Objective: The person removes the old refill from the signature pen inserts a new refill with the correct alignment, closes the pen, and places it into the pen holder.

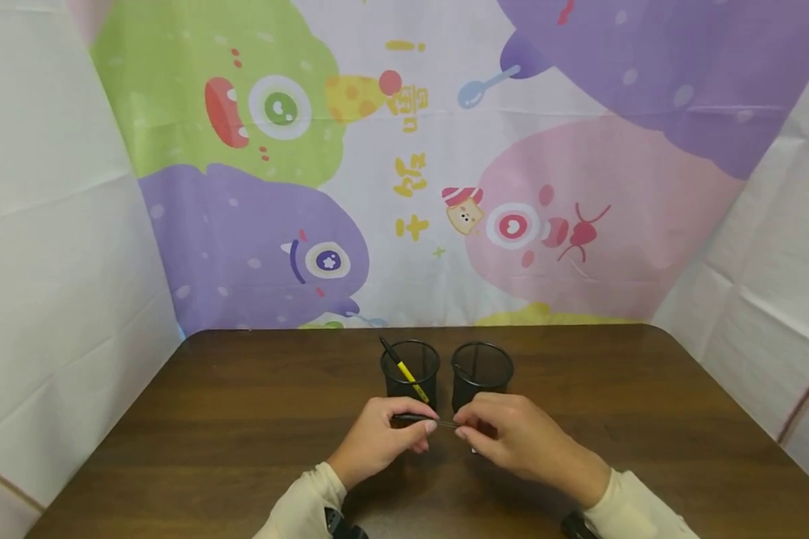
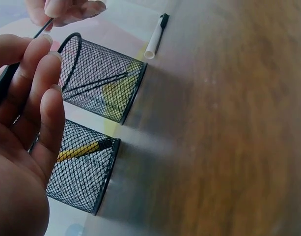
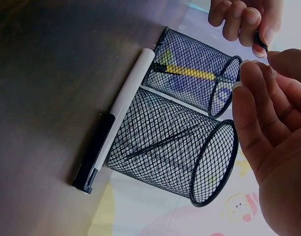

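Observation:
Between my hands runs a slim black pen-like rod (image 1: 447, 424), with a thicker dark part on the left and a thin part on the right. My left hand (image 1: 380, 438) grips the thicker part between thumb and fingers. Fingertips of my right hand (image 1: 522, 438) pinch the thin end; whether it is a refill I cannot tell. Just beyond the hands stand two black mesh pen cups. A yellow-and-black marker (image 1: 406, 370) leans in the left cup (image 1: 392, 385). Inside the right cup (image 3: 160, 118) lies a thin dark stick (image 3: 162, 141).
A white tube with a black clip part (image 3: 123, 98) lies on the brown wooden table (image 1: 256, 397) beside the right cup, mostly hidden by my right hand in the head view. A cartoon-printed cloth (image 1: 404, 284) hangs behind the table, with white cloth walls at both sides.

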`<control>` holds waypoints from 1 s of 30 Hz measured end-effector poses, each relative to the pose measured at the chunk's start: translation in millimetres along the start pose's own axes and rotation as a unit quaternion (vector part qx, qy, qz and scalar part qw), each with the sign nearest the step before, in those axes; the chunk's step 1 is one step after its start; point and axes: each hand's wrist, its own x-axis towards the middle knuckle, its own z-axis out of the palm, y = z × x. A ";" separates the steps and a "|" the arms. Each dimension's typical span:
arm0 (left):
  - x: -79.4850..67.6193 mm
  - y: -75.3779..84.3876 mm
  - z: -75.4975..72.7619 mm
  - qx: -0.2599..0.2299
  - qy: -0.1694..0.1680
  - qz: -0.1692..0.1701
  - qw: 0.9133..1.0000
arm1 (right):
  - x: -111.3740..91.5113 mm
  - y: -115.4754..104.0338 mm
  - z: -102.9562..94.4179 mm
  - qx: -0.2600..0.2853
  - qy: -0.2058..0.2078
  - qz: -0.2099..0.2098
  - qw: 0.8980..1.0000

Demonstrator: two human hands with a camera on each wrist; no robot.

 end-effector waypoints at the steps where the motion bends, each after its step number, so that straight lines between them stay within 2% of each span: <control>1: 0.0 0.1 0.1 0.003 0.000 0.001 1.000 | 0.0 -0.3 0.3 -0.001 0.001 -0.002 1.000; 7: 0.1 1.5 0.4 0.021 -0.003 0.001 1.000 | -0.9 -0.9 1.9 -0.011 0.006 -0.006 1.000; 13: -0.3 0.9 0.9 0.019 -0.006 -0.002 1.000 | -2.9 1.0 3.1 -0.012 0.008 -0.008 1.000; 30: -0.1 -3.6 1.5 0.020 0.004 0.002 1.000 | -3.9 1.0 -0.1 -0.037 -0.012 0.016 0.999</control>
